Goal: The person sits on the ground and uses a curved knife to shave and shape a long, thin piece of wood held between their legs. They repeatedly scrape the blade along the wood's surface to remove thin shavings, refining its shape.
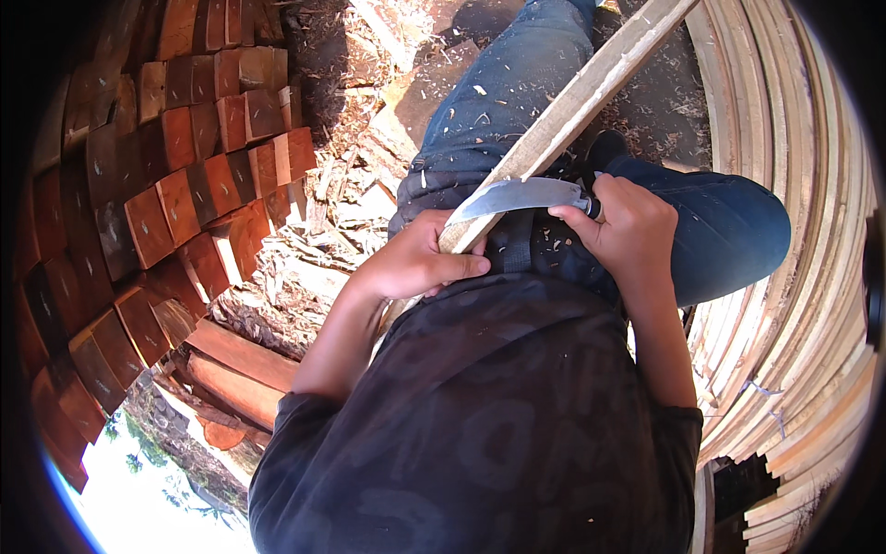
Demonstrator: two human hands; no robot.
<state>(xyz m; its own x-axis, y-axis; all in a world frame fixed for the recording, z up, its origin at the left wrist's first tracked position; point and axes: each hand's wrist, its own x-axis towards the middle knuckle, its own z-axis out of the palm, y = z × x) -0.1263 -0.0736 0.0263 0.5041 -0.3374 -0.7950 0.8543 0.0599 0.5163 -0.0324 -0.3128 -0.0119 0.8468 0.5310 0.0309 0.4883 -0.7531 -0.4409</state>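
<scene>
A long pale wooden strip (565, 113) runs slantwise from the upper right across my lap and past my waist. My left hand (420, 258) is wrapped round it near its lower part, thumb on the near side. My right hand (632, 222) grips the dark handle of a curved knife (521, 197). The broad steel blade lies across the strip, its tip pointing left, close above my left hand. Most of the handle is hidden in my right fist. Small shavings are scattered over my jeans (508, 92).
Reddish cut wood blocks (198, 185) are stacked high on the left. Long pale strips (784, 185) stand bundled on the right. Chips and shavings (323, 249) cover the ground by my left side. Reddish split lengths (242, 355) lie behind my left elbow.
</scene>
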